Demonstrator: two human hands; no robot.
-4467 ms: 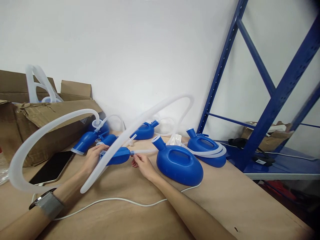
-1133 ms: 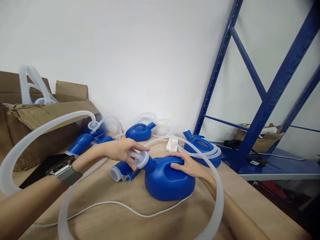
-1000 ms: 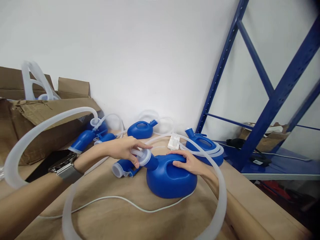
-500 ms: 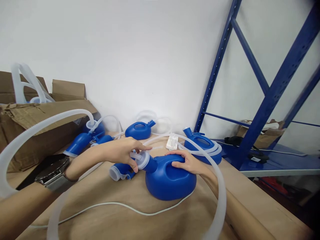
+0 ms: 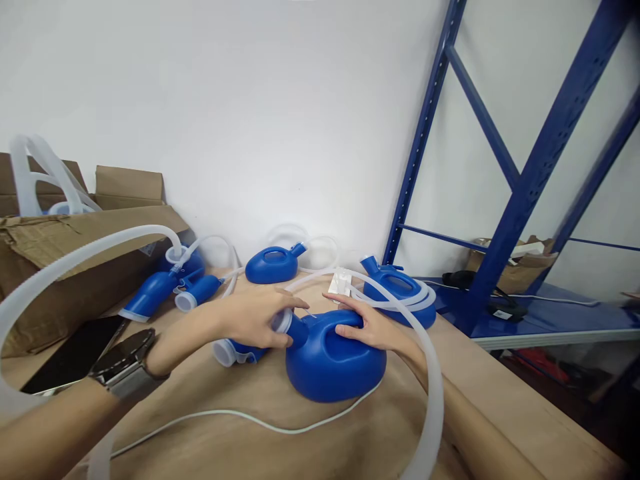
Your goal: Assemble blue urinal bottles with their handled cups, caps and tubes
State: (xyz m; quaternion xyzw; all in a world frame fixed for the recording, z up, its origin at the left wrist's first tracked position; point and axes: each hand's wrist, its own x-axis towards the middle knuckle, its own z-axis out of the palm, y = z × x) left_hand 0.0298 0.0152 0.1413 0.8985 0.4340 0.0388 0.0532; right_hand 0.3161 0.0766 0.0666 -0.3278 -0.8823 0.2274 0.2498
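A blue plastic urinal bottle [image 5: 335,373] stands on the table in front of me, its neck tilted up to the left. My left hand [image 5: 255,317] grips the translucent cap [image 5: 284,323] at the mouth, thumb below and fingers above. My right hand [image 5: 367,325] lies around the bottle's handle, its thumb over the near side and one finger stretched along the top. A wide translucent hose [image 5: 433,393] loops over the right forearm. Just left of the bottle, partly behind my left hand, lies a blue funnel-shaped piece with a translucent rim [image 5: 225,353].
More blue bottles [image 5: 273,265] stand by the wall, one at right [image 5: 400,287] with coiled tubing. Blue funnel pieces [image 5: 150,297] lie at left near a cardboard box [image 5: 75,267] and a black phone [image 5: 75,357]. A white cable [image 5: 240,415] crosses the table; blue shelving [image 5: 505,240] rises at right.
My left hand has closed further around the cap, which now shows less between its fingers. My right hand stays on the bottle. The whole view has shifted slightly.
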